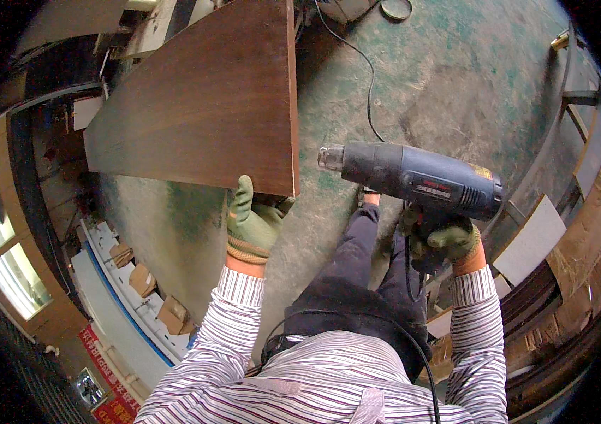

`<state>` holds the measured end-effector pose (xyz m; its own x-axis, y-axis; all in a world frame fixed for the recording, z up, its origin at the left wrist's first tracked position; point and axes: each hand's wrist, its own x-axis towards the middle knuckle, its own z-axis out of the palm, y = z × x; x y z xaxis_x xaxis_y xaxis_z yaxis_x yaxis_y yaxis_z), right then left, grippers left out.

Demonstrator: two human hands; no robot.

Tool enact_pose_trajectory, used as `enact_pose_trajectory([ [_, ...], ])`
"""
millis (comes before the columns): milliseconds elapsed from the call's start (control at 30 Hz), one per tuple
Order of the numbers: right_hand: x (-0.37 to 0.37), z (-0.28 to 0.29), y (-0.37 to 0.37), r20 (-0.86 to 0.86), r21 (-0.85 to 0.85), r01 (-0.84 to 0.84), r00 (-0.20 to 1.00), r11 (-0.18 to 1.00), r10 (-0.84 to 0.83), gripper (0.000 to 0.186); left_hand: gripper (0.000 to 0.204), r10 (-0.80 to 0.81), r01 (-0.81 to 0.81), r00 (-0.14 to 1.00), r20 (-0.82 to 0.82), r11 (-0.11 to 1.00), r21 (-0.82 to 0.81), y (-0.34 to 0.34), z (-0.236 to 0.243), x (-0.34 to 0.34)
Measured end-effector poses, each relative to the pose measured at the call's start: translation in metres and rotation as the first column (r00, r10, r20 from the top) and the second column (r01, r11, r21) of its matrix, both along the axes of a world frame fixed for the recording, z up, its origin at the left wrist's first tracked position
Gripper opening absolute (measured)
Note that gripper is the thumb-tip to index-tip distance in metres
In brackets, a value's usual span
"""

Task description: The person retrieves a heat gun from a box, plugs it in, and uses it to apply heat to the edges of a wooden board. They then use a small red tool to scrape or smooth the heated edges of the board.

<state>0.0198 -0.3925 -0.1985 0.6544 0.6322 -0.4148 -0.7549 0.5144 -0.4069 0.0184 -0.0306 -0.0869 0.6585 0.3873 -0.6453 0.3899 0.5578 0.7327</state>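
In my right hand point(449, 239), wearing a green work glove, I grip the handle of a dark blue heat gun point(420, 178). Its clear-tipped nozzle points left, toward the edge of a large dark brown wooden panel point(201, 106). A gap shows between the nozzle and that edge. My left hand point(257, 222), gloved the same way, is at the panel's near corner with the thumb on the top face. The other left fingers curl under the corner, partly hidden beneath it. A black cord point(408, 261) hangs by the heat gun's handle.
Cardboard and board offcuts point(530, 239) lean along the right side. At left runs a white bench point(113, 290) with a blue edge and small cardboard pieces on it. Another black cable point(370, 85) crosses the worn green floor point(449, 92) beyond the heat gun. A roll of tape point(396, 10) lies far off.
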Motion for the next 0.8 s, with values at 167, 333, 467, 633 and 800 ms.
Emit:
enact_pose_trajectory([
  [167,-0.005,-0.008,0.005,0.060,0.029,0.054,0.997,0.998,-0.056,0.081,0.053,-0.029,0.029,1.000,-0.004,0.999,0.030,-0.001,0.000,0.000],
  [333,-0.006,0.002,0.010,0.048,0.058,0.028,0.998,0.998,-0.031,0.077,0.054,-0.042,0.042,0.999,0.010,0.998,0.056,-0.003,0.003,-0.001],
  [467,0.000,0.013,0.014,-0.001,0.109,-0.034,0.999,0.993,0.034,0.072,0.057,-0.049,0.048,0.999,0.016,0.998,0.052,-0.003,0.002,0.000],
  [633,0.012,0.016,0.015,-0.023,0.305,0.045,0.999,0.951,-0.040,0.062,0.057,-0.011,0.009,1.000,0.026,0.998,0.060,-0.005,0.001,0.001],
  [800,0.015,0.014,0.005,-0.036,0.216,0.014,0.999,0.976,-0.006,0.060,0.058,-0.060,0.057,0.997,0.040,0.995,0.076,-0.007,0.004,0.002],
])
